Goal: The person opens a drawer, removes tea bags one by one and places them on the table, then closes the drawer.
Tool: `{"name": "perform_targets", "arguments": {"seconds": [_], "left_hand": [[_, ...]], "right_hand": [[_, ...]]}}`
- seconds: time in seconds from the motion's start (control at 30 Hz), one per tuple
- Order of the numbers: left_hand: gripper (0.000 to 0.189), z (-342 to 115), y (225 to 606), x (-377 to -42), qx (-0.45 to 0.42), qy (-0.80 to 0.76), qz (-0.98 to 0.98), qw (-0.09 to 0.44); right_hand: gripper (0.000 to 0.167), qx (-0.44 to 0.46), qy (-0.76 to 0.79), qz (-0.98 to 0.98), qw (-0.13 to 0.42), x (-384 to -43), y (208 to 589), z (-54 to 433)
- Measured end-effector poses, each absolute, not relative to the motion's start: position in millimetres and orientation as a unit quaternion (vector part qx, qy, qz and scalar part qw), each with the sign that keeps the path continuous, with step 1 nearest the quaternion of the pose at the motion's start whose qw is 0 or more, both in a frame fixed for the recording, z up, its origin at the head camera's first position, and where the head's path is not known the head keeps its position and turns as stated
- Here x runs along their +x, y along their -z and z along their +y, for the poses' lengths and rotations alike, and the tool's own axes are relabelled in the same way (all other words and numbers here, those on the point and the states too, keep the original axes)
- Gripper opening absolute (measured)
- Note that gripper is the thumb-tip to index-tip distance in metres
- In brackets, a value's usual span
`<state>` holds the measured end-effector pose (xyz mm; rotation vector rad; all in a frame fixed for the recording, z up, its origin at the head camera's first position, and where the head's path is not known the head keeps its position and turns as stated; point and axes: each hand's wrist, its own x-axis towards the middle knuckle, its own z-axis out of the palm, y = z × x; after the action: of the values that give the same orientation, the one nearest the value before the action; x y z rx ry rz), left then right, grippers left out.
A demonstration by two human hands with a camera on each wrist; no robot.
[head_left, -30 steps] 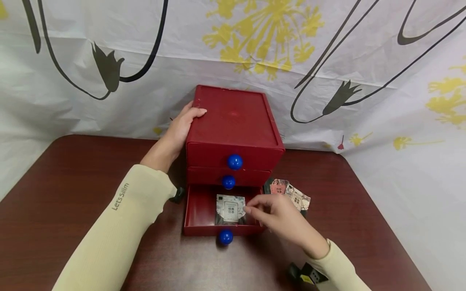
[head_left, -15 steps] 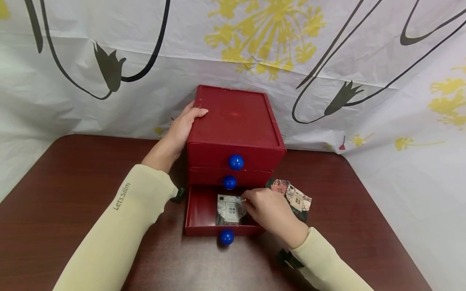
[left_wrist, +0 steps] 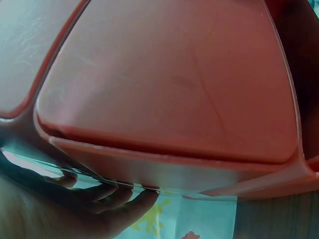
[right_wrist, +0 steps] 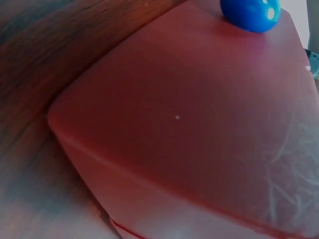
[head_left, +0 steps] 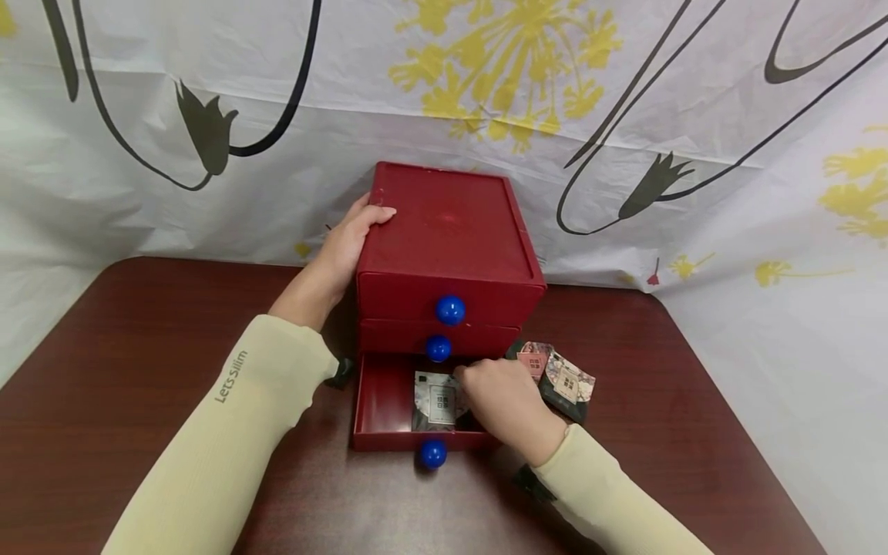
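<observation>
A red drawer cabinet (head_left: 444,223) with blue ball knobs stands on the table, its bottom drawer (head_left: 385,440) pulled out. My left hand (head_left: 340,250) holds the cabinet's left side, thumb on the top edge; in the left wrist view its fingers (left_wrist: 133,211) reach round the back. A grey-white tea sachet (head_left: 435,401) lies flat in the drawer. My right hand (head_left: 509,405) is bent down into the drawer's right part, at the sachet's right edge. Its fingertips are hidden, so I cannot see whether they pinch anything. The right wrist view shows a red drawer front with a blue knob (right_wrist: 251,14).
Two more sachets, a pink one (head_left: 533,362) and a cream patterned one (head_left: 567,384), lie on the table right of the cabinet, partly overlapping. A patterned white cloth (head_left: 277,208) hangs behind the brown table (head_left: 208,308).
My right hand has moved left and down into the drawer, its fingertips going from visible to hidden. The left hand, cabinet and drawer sachet stay in place.
</observation>
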<state>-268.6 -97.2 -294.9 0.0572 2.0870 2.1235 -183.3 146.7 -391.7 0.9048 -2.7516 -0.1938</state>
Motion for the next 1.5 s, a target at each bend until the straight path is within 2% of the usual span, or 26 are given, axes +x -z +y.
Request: {"name": "perform_targets", "arguments": {"seconds": [0.23, 0.37, 0.93, 1.13, 1.37, 1.5], "left_hand": [[0.072, -96, 295, -269, 0.022, -0.711, 0.698, 0.082], [0.073, -97, 295, -269, 0.020, -0.708, 0.700, 0.084], [0.074, -97, 295, -269, 0.022, -0.706, 0.703, 0.085], [0.073, -96, 296, -270, 0.019, -0.708, 0.701, 0.082], [0.073, -96, 296, -269, 0.020, -0.708, 0.702, 0.082], [0.072, -97, 296, -269, 0.018, -0.711, 0.698, 0.081]], "right_hand": [[0.032, 0.319, 0.101, -0.933, 0.130, -188, 394, 144], [0.033, 0.319, 0.123, -0.933, 0.112, -190, 392, 140], [0.022, 0.304, 0.160, -0.936, 0.075, -189, 387, 129], [0.028, 0.305, 0.149, -0.937, 0.081, -189, 383, 128], [0.034, 0.306, 0.129, -0.942, 0.054, -192, 382, 129], [0.036, 0.308, 0.109, -0.943, 0.066, -193, 383, 132]]}}
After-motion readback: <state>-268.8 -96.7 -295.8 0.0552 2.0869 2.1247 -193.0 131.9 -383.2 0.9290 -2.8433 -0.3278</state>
